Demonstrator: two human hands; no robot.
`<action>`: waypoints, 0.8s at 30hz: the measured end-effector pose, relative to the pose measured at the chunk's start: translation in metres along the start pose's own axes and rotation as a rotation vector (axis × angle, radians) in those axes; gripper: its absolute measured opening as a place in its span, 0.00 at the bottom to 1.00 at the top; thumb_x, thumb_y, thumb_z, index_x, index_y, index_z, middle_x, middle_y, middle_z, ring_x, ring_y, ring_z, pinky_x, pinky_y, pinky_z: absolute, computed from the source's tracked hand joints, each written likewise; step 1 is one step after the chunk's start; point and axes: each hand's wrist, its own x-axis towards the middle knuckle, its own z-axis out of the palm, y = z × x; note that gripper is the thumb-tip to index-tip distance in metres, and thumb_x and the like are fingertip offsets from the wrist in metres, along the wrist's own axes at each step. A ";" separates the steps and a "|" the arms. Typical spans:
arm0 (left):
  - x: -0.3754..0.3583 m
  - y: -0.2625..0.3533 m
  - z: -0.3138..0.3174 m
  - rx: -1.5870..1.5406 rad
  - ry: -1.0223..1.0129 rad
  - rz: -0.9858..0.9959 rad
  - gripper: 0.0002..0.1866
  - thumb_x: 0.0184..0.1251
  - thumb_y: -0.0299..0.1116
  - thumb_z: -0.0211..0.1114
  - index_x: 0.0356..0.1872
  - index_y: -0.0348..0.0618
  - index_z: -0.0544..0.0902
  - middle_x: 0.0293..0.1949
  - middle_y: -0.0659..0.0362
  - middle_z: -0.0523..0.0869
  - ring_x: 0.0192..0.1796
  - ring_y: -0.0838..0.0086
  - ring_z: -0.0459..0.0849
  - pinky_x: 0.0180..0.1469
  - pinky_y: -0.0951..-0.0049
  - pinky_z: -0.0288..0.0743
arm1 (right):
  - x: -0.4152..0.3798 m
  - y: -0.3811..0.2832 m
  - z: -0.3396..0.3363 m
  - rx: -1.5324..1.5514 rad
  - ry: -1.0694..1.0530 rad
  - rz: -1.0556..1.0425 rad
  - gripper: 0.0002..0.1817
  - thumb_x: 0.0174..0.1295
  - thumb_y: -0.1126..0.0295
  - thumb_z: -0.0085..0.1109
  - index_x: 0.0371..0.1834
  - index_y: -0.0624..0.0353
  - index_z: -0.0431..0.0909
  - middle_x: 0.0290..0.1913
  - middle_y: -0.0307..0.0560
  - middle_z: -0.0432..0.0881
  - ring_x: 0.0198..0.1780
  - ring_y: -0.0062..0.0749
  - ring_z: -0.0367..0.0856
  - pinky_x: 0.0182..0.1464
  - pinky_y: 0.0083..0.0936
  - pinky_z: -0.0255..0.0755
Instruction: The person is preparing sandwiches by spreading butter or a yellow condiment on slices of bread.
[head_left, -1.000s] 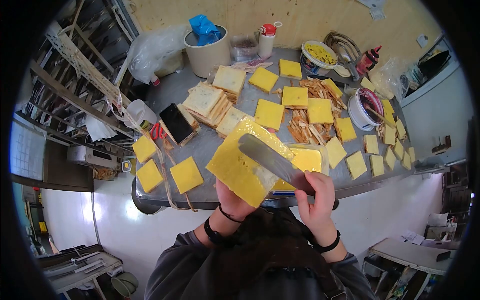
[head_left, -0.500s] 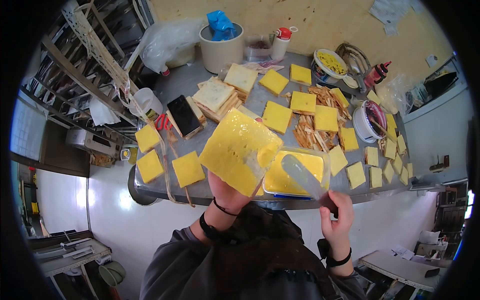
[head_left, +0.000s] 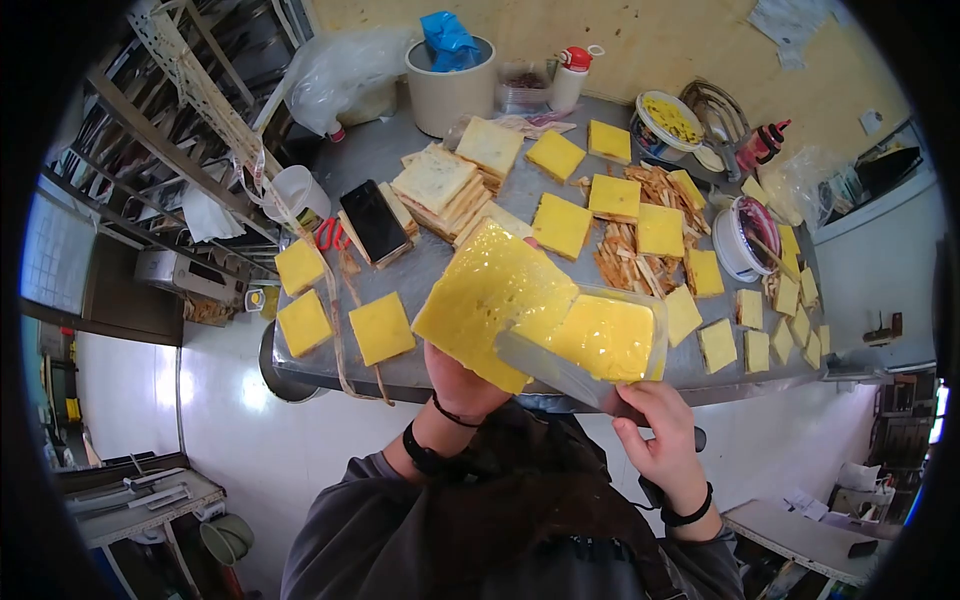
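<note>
My left hand (head_left: 465, 388) supports a square slice of bread (head_left: 490, 285) from below, its top coated in glossy yellow spread. The fingers under the slice are mostly hidden. My right hand (head_left: 660, 425) is wrapped round the handle of a wide-bladed spreading spatula (head_left: 565, 375). The blade lies against the lower right edge of the slice. Just right of the slice, a clear rectangular tub (head_left: 660, 335) holds smooth yellow spread (head_left: 605, 335), partly behind the blade. Several yellow-topped squares (head_left: 382, 328) lie around on the metal table.
A stack of sandwiches (head_left: 440, 185) stands behind the slice, beside a black phone (head_left: 375, 220). Cut crusts (head_left: 630, 262) are heaped to the right, near a white bucket (head_left: 738, 243) of dark red spread. A beige bin (head_left: 450, 98) stands at the back.
My right hand has swung the spatula left, from over the tub to the slice's lower right edge. The slice in my left hand has shifted slightly right.
</note>
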 end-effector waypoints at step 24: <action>-0.018 -0.014 -0.018 -0.261 0.091 -0.220 0.31 0.74 0.54 0.42 0.69 0.44 0.66 0.67 0.51 0.71 0.67 0.55 0.72 0.68 0.51 0.64 | 0.012 0.011 0.004 -0.359 0.270 -0.070 0.21 0.50 0.73 0.69 0.50 0.61 0.80 0.41 0.45 0.80 0.35 0.38 0.76 0.36 0.32 0.65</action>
